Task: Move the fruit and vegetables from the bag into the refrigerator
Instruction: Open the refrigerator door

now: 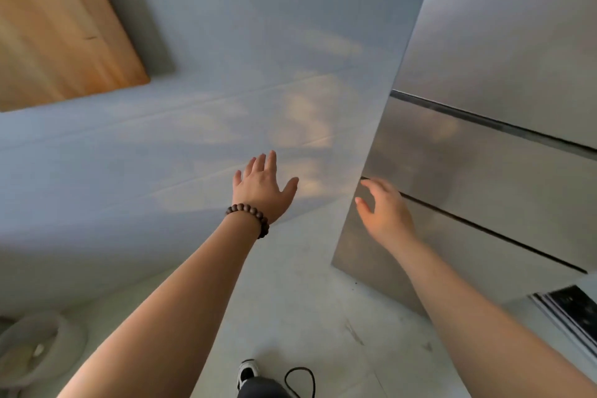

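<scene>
Both bare forearms reach forward; the left hand (263,186), above a dark beaded bracelet (248,216), is spread and released, the right hand (386,208) relaxed against the brushed-steel refrigerator (484,171) at two o'clock. Its stiff, slick door probably wants fingers hooked in the dark seam (478,226). No bag or produce shows.

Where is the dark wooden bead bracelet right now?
In the head view, the dark wooden bead bracelet circles the left wrist near centre frame, just below the open left hand, left of the steel refrigerator.

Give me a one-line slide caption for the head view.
Both hands open, right hand reaching the closed steel refrigerator, left hand beside it.
</scene>
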A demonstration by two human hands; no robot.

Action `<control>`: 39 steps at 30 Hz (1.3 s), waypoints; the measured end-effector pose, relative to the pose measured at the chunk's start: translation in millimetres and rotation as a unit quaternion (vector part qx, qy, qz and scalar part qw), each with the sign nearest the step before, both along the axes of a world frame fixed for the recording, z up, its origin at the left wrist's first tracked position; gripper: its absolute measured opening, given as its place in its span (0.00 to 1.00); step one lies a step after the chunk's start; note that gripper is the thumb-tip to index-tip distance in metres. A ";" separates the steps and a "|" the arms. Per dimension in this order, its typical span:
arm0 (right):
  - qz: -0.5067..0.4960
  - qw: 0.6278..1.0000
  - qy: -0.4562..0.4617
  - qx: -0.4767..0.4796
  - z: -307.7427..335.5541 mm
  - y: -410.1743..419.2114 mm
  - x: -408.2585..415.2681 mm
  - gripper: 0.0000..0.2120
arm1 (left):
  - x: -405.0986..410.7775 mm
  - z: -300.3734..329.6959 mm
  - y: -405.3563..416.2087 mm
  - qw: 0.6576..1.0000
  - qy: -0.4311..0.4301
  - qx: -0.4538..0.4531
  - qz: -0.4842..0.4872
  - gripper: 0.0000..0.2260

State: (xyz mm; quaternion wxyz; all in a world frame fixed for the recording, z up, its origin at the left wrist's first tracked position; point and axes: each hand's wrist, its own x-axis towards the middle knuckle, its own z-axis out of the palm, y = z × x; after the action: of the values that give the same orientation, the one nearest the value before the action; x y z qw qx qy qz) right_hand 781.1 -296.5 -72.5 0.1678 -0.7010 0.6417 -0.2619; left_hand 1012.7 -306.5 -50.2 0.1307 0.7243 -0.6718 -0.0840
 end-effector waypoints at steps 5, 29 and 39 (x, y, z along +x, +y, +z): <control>-0.078 0.997 0.014 0.001 7.4 15.5 -6.2 0.19 | -0.2 2.8 -14.7 0.997 0.000 -0.006 -0.079 0.33; -0.001 0.824 0.560 -0.085 157.4 -150.2 25.3 0.17 | 21.2 70.7 -88.0 0.981 0.003 -0.068 -0.180 0.33; -0.103 0.673 0.733 0.016 163.5 -172.7 24.7 0.20 | 26.7 66.9 -87.0 0.983 0.003 -0.050 -0.175 0.33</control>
State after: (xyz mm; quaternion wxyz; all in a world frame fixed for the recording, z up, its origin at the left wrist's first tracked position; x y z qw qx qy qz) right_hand 805.8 -469.2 90.9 -0.3728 -0.5949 0.6308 0.3305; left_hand 1039.4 -393.4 16.7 0.1520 0.5878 -0.7912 -0.0738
